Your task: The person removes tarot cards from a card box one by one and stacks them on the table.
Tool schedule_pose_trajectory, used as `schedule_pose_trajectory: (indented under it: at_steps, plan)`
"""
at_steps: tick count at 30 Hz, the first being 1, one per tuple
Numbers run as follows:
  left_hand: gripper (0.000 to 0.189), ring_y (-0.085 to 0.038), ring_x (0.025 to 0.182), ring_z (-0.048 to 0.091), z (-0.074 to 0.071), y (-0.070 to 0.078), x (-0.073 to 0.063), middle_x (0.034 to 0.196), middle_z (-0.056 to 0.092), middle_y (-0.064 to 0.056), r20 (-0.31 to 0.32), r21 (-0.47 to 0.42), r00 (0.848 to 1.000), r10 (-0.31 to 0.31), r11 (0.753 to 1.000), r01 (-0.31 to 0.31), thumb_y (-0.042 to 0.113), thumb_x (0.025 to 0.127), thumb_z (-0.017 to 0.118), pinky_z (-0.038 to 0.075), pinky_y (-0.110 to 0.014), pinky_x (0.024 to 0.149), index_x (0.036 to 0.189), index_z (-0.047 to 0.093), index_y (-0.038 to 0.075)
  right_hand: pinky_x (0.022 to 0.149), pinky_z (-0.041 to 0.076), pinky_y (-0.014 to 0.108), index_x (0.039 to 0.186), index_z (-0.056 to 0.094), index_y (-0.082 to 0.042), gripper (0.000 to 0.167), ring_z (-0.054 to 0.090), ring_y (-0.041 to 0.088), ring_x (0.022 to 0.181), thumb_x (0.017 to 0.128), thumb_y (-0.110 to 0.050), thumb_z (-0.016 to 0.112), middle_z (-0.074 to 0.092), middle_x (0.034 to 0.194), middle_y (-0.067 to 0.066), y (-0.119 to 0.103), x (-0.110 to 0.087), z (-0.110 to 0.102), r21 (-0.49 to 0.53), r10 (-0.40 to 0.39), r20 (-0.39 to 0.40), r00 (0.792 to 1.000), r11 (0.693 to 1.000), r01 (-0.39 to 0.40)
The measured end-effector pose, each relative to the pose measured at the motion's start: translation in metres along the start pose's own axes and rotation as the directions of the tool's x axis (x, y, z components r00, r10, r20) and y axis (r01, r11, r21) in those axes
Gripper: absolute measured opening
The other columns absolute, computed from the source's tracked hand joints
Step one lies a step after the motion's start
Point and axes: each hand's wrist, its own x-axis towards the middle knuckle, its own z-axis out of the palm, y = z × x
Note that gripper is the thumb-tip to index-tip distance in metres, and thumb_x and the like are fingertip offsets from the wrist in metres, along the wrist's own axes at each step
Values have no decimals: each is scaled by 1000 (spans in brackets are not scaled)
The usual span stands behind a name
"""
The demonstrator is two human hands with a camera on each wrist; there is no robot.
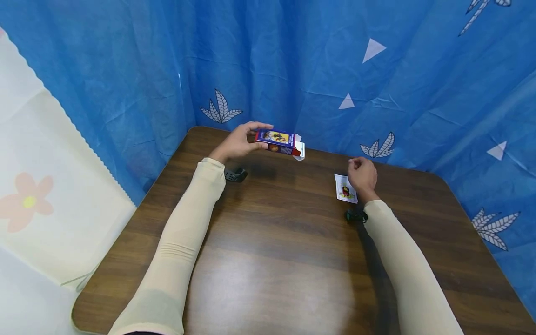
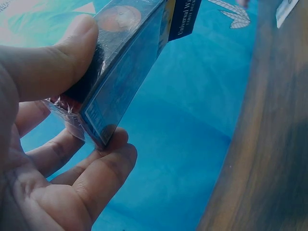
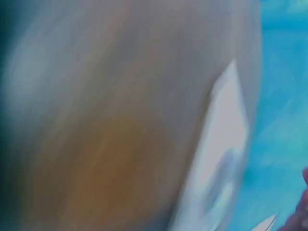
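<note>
My left hand [image 1: 240, 142] grips a small blue and red tarot card box [image 1: 274, 141] above the far part of the table, thumb on one side and fingers on the other. The box's white end flaps [image 1: 299, 150] stand open toward the right. In the left wrist view, clear wrap shows on the held end of the box [image 2: 122, 72]. White-edged cards [image 1: 343, 190] with a coloured picture lie on the table; how many cannot be told. Just above and to their right is my right hand [image 1: 363, 177], its fingers curled, with nothing visible in them. The right wrist view is blurred.
The brown wooden table [image 1: 268, 242] has rounded corners. A blue curtain [image 1: 276, 65] with leaf and triangle prints hangs along its far and right sides. A pale flowered cloth [image 1: 50, 163] hangs at the left. Dark wrist devices [image 1: 236, 175] sit on both wrists.
</note>
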Motion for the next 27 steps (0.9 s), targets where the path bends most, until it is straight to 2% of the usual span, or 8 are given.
schedule_pose_trajectory:
  at_steps: [2,5,7,10,13,18,23,27]
  plan:
    - [54,-31,124,52,-1,0,-1,145,47,-8,-3,-6,1000,-1,1000,1,30,88,74,49,-46,103,139,56,25,73,43,39,108,70,-3,35,57,26,84,101,-32,51,65,94,16,-20,-3,3,74,-120,-49,992,990,123]
    - [54,-32,123,53,-2,2,-3,145,48,-9,-11,-9,1000,0,1000,0,29,88,73,49,-47,103,139,56,24,66,42,28,108,70,-1,34,55,14,76,101,-31,55,66,90,12,-60,-10,3,281,-192,11,981,942,182]
    - [54,-32,124,52,-3,2,-4,146,47,-9,-14,-4,1000,2,1000,-2,29,89,73,48,-47,104,139,56,24,61,40,24,111,68,1,37,50,8,68,101,-33,55,64,88,8,-86,-17,2,423,-193,101,976,896,133]
    - [54,-32,125,51,-5,3,-6,146,47,-9,-14,6,1000,4,1000,-4,29,89,73,47,-47,105,140,55,24,55,37,23,119,63,2,43,43,4,59,101,-37,54,61,85,-1,-117,-25,2,533,-154,249,956,846,-3]
    - [55,-31,125,51,-7,3,-7,147,47,-8,-18,6,1000,5,1000,-4,28,89,73,46,-47,106,140,55,23,50,34,24,128,57,-3,48,39,8,56,99,-41,55,58,88,-2,-137,-31,3,541,-107,367,924,833,-119]
    - [54,-31,125,52,-7,3,-6,147,47,-8,-23,8,1000,6,1000,-6,28,89,73,47,-47,106,140,55,24,45,31,23,137,51,-11,54,41,12,60,95,-43,62,60,109,6,-153,-37,8,507,-22,464,885,826,-245]
    - [55,-33,126,52,-6,3,-6,147,47,-10,-19,4,1000,10,1000,-10,28,89,73,47,-48,106,140,55,23,44,29,24,139,49,-14,51,41,11,60,96,-37,63,61,119,9,-155,-39,11,512,-4,487,873,811,-282]
    - [55,-32,127,51,-5,2,-5,147,47,-9,-20,8,1000,8,1000,-7,28,88,74,47,-48,106,140,55,23,45,29,25,140,50,-15,50,42,12,63,97,-36,62,62,118,7,-152,-39,10,521,-5,481,877,806,-281]
